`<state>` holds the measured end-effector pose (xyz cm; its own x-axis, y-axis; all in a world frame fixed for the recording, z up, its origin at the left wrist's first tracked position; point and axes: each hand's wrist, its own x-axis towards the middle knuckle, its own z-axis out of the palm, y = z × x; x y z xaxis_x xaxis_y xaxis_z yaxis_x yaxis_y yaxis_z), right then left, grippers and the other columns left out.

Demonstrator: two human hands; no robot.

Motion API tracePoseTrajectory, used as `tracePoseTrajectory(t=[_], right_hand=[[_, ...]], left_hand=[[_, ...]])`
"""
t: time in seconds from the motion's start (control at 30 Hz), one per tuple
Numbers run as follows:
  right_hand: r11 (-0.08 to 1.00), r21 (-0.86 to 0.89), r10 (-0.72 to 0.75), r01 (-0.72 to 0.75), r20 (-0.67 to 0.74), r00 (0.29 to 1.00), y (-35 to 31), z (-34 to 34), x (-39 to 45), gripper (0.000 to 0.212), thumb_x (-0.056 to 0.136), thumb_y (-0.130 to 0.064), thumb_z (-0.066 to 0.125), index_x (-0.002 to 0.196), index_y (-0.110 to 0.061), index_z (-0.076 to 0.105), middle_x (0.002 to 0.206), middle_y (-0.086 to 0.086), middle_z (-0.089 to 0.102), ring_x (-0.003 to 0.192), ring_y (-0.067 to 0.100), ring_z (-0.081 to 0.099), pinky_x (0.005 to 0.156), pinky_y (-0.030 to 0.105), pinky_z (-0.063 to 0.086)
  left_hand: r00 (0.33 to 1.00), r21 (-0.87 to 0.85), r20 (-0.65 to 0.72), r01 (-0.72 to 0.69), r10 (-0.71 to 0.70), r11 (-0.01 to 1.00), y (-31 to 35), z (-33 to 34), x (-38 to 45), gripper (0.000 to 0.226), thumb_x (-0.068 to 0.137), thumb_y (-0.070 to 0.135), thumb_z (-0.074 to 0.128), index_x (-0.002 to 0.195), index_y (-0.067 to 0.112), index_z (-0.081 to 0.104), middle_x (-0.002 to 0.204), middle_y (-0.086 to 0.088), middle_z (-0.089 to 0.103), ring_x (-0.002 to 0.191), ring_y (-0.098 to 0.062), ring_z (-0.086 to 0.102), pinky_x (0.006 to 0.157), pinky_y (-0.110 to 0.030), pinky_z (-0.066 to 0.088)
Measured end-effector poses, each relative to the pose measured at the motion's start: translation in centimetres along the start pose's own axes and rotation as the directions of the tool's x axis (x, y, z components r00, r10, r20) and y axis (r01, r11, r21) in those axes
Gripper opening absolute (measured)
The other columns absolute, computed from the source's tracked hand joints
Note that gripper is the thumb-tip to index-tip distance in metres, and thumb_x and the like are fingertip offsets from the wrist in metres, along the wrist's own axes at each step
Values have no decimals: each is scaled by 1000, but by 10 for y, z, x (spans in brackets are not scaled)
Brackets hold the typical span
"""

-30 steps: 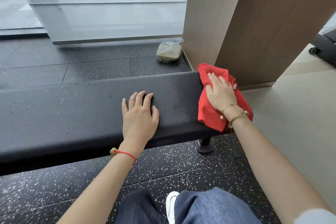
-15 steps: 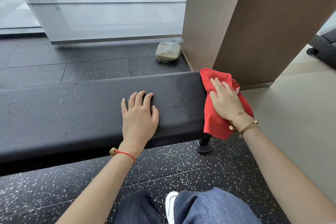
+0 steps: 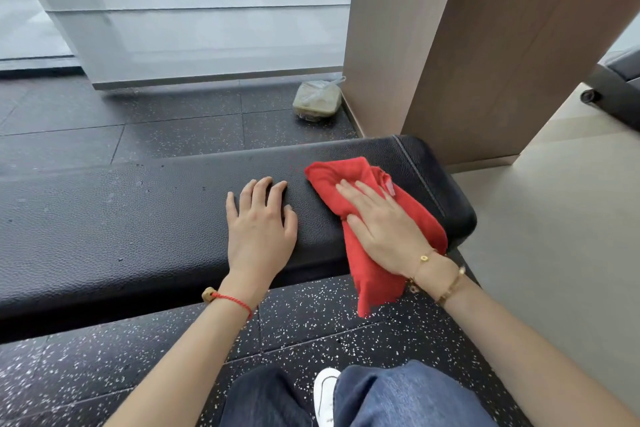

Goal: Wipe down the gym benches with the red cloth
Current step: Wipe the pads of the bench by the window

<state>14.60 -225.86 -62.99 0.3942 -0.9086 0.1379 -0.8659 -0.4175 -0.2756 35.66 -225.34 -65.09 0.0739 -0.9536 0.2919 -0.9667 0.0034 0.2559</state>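
Bench: a long black padded gym bench (image 3: 138,218) runs left to right across the middle, its right end near a wood-panelled column (image 3: 467,45).
Red cloth: the red cloth (image 3: 349,180) lies on the bench top near its right end — one corner hangs over the near edge toward the floor.
Right hand: the right hand (image 3: 384,229) lies flat on the cloth, fingers spread wide, pressing it to the pad; gold bracelets at the wrist.
Left hand: the left hand (image 3: 259,229) rests palm down on bare pad just left of the cloth, fingers loosely spread, holding nothing; a red string at the wrist.
Container: a clear plastic bag (image 3: 317,99) sits on the speckled floor (image 3: 104,357) beyond the bench, beside the column — inside, something greenish, too unclear to identify.
Near edge: knees in blue jeans and a white shoe.
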Motion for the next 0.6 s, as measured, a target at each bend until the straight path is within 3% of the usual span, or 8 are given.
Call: tracePoseTrajectory(t=[0.17, 0.27, 0.37, 0.5, 0.6], right_hand=[[956, -9, 294, -294, -28, 955, 52, -12, 22, 51, 102, -27, 33, 153, -20, 26, 160, -7, 22, 148, 13, 16, 119, 37, -4], [925, -19, 379, -378, 2, 926, 53, -11, 77, 53, 102, -28, 28, 154, -19, 21, 162, -4, 17, 149, 16, 13, 121, 42, 1], [952, -29, 306, -305, 40, 951, 23, 2, 103, 55, 101, -30, 28, 155, -21, 18, 162, -5, 15, 149, 16, 13, 120, 44, -2], [991, -18, 131, -131, -12, 991, -6, 12, 57, 55, 100, -30, 35, 153, -23, 24, 160, -6, 22, 148, 16, 17, 119, 38, -4], [988, -30, 151, -154, -69, 986, 3, 8, 9, 54, 100, -29, 36, 153, -23, 26, 159, -9, 24, 148, 13, 17, 120, 36, -5]], left_hand=[[1000, 13, -2, 3, -3, 1000, 3, -1, -1, 47, 95, 34, 39, 139, 20, 50, 145, -3, 47, 138, -26, 36, 118, -53, 20], [1000, 22, 4, 15, -15, 1000, 5, -1, 0, 46, 94, 33, 43, 137, 21, 50, 144, -2, 46, 138, -25, 36, 118, -53, 20], [1000, 16, 5, 17, -17, 1000, 5, -1, 0, 45, 93, 33, 44, 137, 21, 50, 143, -1, 47, 137, -25, 36, 118, -53, 20], [1000, -3, 6, 9, -9, 1000, 2, 0, 0, 45, 95, 32, 46, 138, 21, 50, 145, -1, 47, 138, -25, 36, 118, -51, 19], [1000, -15, 4, -3, 3, 1000, -1, 0, 0, 45, 96, 33, 44, 139, 21, 50, 146, -2, 47, 139, -25, 36, 119, -51, 20]])
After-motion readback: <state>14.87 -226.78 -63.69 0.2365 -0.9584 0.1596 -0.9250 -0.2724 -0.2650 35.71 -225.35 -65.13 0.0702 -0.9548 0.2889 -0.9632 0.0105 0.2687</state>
